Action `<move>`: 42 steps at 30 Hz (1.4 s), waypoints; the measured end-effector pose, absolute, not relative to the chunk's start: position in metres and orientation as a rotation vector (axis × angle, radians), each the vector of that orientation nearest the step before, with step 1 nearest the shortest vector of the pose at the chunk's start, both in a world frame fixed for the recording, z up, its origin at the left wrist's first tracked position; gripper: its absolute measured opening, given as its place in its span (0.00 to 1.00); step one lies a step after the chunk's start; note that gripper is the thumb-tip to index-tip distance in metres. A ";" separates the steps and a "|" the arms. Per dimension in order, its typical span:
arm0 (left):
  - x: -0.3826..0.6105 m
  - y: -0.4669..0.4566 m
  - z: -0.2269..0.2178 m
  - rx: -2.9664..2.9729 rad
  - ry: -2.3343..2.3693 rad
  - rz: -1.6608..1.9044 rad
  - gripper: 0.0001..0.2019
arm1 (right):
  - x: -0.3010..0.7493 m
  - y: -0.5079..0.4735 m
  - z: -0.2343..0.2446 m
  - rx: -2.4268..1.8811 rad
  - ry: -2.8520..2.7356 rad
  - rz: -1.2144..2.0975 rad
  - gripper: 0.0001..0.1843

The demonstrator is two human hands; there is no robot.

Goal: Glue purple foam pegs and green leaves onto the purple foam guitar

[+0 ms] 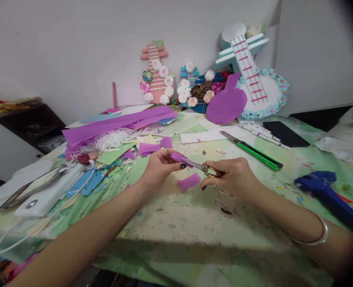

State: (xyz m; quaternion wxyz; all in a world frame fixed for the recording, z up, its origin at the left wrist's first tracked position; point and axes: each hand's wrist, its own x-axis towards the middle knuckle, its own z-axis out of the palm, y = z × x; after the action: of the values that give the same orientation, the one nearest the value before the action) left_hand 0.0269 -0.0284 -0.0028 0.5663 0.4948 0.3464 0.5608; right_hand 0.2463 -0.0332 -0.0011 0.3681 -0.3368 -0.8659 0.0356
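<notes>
Between the thumb and fingers of my left hand [162, 164] is a small piece of purple paper [176, 157]. My right hand [234, 177] grips gold-handled scissors [206, 168] by their finger loops. Their blades point left and lie against the paper at my left fingertips. Whether the blades are fully closed is hard to make out. Just below the blades, a loose purple scrap [189, 182] rests on the table. More purple scraps [148, 148] are scattered beyond my left hand.
A green utility knife [258, 155] with its blade out lies past my right hand. At the right are a blue glue gun [328, 195] and a dark phone [285, 133]. A white power strip [52, 191] sits left. Decorated instrument models [254, 85] lean against the wall.
</notes>
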 end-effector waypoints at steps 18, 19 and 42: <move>0.026 -0.029 -0.004 1.157 0.764 1.337 0.14 | 0.246 -0.035 0.002 -0.933 -2.236 0.328 0.22; 0.026 -0.029 -0.004 1.163 0.758 1.332 0.14 | 0.246 -0.035 0.001 -0.921 -2.234 0.328 0.22; 0.029 -0.032 -0.002 1.171 0.815 1.306 0.14 | 0.244 -0.037 -0.004 -0.893 -2.212 0.052 0.26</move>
State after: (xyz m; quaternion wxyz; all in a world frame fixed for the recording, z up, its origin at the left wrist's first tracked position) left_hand 0.0293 -0.0317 -0.0017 0.5676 0.4986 0.3469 0.5559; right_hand 0.2437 -0.0366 -0.0044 0.3686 -0.3480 -0.8617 0.0202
